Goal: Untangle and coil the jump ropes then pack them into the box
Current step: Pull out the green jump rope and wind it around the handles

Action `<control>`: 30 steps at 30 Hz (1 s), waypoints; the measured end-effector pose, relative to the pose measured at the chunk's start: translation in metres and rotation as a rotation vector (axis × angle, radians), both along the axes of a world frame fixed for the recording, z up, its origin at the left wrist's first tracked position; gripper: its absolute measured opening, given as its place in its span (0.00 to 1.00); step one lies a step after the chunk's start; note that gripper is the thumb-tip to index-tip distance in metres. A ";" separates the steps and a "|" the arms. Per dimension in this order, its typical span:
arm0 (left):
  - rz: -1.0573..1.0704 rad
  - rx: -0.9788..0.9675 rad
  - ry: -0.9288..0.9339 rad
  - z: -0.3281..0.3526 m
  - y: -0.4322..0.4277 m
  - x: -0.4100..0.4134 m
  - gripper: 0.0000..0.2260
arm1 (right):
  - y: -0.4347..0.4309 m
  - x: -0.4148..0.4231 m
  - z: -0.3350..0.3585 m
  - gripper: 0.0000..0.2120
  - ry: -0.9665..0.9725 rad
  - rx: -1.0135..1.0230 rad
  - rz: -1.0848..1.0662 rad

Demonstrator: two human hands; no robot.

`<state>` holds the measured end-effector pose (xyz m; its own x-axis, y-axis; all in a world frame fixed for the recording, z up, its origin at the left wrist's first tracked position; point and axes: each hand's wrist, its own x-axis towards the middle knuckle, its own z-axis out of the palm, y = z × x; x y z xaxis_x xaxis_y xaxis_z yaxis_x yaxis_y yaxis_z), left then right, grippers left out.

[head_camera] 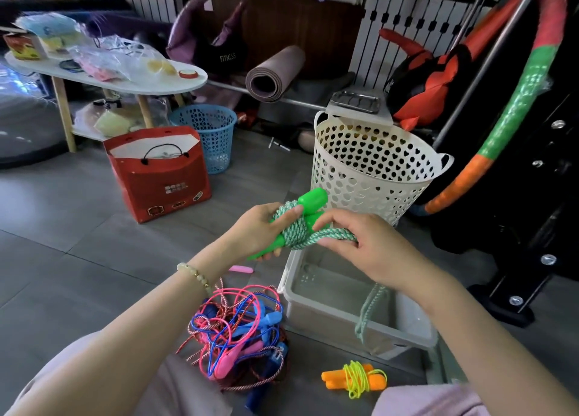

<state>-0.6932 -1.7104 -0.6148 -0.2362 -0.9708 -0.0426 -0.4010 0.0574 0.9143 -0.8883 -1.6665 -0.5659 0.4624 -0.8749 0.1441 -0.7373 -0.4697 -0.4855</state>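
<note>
My left hand [257,227] grips the two green handles [308,205] of a jump rope, with green-and-white braided cord [296,230] wound round them. My right hand [366,246] pinches a loop of that cord just right of the handles; a length hangs down behind my wrist into the translucent plastic box [332,324] below. A tangle of pink, blue and red-white jump ropes [238,331] lies on the floor left of the box. A coiled rope with orange handles and yellow cord [355,379] lies in front of the box.
A white perforated basket [372,171] stands behind the box. A red paper bag [159,174] and a blue basket [208,133] sit to the left, near a white low table [125,83]. A black rack with a hula hoop [513,102] fills the right side.
</note>
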 end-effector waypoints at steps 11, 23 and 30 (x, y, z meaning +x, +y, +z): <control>-0.065 -0.012 -0.220 -0.010 -0.007 0.000 0.17 | 0.004 0.002 0.002 0.10 0.297 -0.098 0.068; -0.485 0.117 -0.198 -0.003 0.010 -0.109 0.27 | 0.004 -0.101 0.004 0.06 -0.376 0.168 -0.214; -0.767 -0.020 -0.239 0.007 0.019 -0.147 0.12 | 0.012 -0.136 -0.012 0.07 -0.387 0.220 -0.296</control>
<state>-0.8398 -1.6911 -0.6080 -0.8244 -0.5428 -0.1606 -0.4279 0.4119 0.8045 -1.0244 -1.6546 -0.5782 0.1404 -0.9886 0.0537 -0.5703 -0.1251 -0.8119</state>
